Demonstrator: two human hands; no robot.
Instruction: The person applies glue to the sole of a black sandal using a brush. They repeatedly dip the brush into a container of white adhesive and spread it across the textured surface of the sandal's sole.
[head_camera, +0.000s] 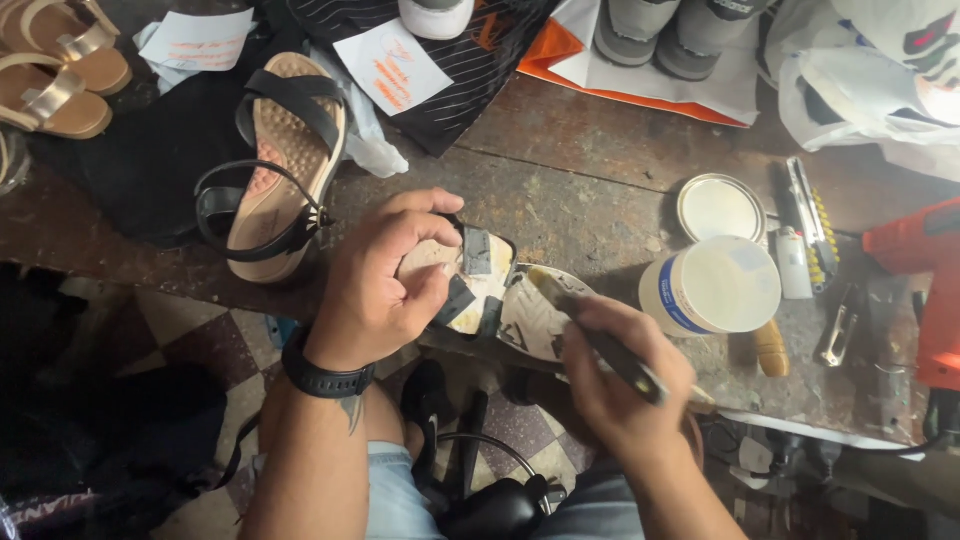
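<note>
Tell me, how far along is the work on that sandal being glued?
The sole is already peeled open and pale glue covers part of it. Now the left hand holds it open while the right hand spreads glue with a brush from the open can. It is not yet pressed shut; the matching sandal lies intact beside it.

A worn wooden workbench (590, 170), scratched and stained dark brown, runs across the upper part of the view, its front edge falling away toward the viewer. Below it lies a tiled floor (190, 330) in a checker of pale cream and dark reddish squares, dim and partly in shadow at the left. Light falls evenly from above onto the bench top, leaving the space under the bench edge much darker. No wall or window shows
</note>
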